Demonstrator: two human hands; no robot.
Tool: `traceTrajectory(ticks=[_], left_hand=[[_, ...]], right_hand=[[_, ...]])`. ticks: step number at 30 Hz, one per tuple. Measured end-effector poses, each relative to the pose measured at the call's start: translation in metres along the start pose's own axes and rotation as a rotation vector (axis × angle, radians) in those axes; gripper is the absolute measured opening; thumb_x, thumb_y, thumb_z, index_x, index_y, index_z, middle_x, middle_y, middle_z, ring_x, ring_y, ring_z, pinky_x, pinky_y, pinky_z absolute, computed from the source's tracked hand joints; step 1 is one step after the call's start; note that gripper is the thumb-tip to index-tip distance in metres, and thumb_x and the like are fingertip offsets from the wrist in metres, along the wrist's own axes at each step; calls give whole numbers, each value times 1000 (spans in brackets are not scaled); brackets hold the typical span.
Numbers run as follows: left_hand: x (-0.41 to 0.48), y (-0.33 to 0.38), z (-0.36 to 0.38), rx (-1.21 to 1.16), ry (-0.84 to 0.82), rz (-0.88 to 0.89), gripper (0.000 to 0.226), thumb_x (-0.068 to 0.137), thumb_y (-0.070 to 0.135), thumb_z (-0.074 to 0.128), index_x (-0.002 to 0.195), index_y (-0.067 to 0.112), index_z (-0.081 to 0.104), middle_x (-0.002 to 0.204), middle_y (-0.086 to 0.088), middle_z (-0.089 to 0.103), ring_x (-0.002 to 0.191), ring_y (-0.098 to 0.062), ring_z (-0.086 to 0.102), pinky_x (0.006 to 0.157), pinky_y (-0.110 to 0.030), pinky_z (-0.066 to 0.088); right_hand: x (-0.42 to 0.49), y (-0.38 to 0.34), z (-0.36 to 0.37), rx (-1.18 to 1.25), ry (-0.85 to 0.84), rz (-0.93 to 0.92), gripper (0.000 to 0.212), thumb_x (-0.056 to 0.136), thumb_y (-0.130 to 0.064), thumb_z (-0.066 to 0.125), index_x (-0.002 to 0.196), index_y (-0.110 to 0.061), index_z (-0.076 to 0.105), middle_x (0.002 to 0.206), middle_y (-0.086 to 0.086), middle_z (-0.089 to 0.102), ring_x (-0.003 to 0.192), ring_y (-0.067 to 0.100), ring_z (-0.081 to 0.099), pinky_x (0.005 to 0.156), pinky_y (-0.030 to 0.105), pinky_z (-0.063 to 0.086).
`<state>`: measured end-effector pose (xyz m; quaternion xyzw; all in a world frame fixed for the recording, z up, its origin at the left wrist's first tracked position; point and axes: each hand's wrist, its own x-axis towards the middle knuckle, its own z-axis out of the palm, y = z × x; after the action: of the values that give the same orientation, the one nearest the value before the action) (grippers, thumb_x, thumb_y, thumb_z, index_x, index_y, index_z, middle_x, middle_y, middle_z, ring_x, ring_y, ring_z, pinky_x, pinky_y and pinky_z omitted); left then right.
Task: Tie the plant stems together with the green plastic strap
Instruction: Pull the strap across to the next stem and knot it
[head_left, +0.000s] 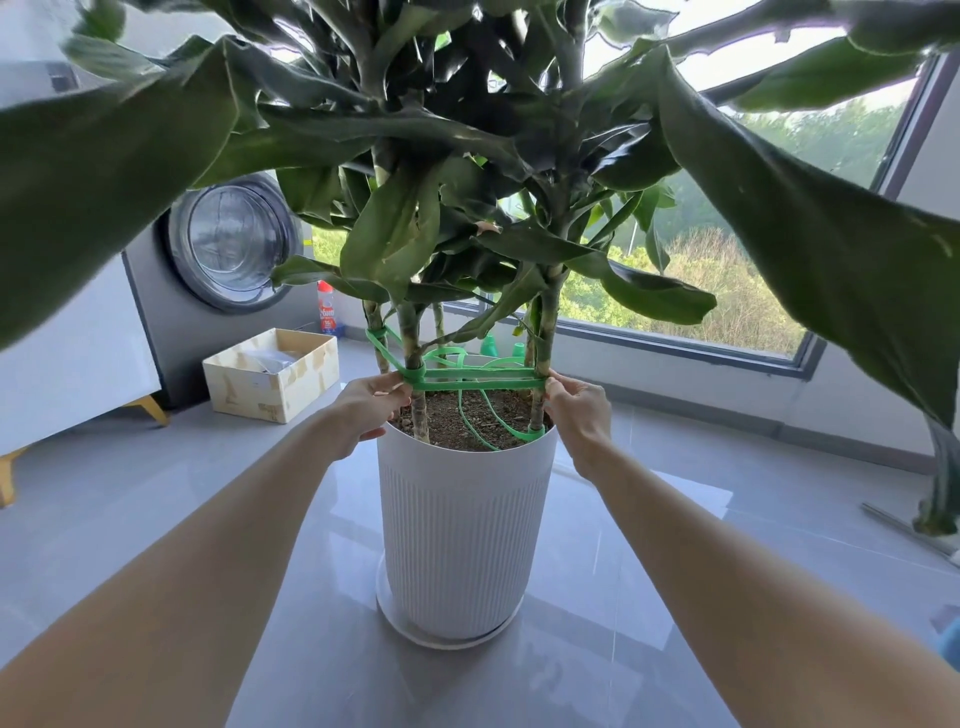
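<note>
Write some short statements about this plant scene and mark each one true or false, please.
1. The left hand and the right hand both pinch the green strap. True.
2. The pot is black. False: it is white and ribbed.
3. The green strap runs between two stems above the soil. True.
4. The cardboard box stands on the right of the pot. False: it stands on the floor to the pot's left.

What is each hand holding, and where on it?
Both pinch the green plastic strap: left hand where it wraps the left stem, right hand at the span's other end beside the right stem.
</note>
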<state>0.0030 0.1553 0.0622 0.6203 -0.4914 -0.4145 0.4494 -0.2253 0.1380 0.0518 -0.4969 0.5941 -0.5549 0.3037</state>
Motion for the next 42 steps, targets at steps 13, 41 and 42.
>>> traceTrajectory(ticks=[13, 41, 42], left_hand=[[-4, 3, 2, -3, 54, 7, 36, 92, 27, 59, 128, 24, 57, 133, -8, 54, 117, -22, 49, 80, -28, 40], [-4, -2, -9, -61, 22, 52, 38, 85, 24, 68, 121, 14, 63, 111, -7, 60, 100, -18, 52, 92, -31, 41], [-4, -1, -8, -63, 31, 52, 39, 84, 24, 68, 121, 13, 63, 110, -7, 60, 99, -17, 52, 93, -31, 41]], right_hand=[[-1, -51, 12, -939, -99, -534, 21, 94, -4, 50, 107, -4, 66, 98, 14, 68, 88, 30, 65, 77, 37, 54], [-2, -58, 75, -953, -315, -670, 27, 91, -37, 58, 112, -25, 70, 107, -1, 68, 97, 21, 62, 76, 29, 49], [-2, -57, 75, -929, -309, -650, 27, 91, -38, 59, 111, -24, 71, 104, 0, 69, 93, 21, 63, 76, 31, 52]])
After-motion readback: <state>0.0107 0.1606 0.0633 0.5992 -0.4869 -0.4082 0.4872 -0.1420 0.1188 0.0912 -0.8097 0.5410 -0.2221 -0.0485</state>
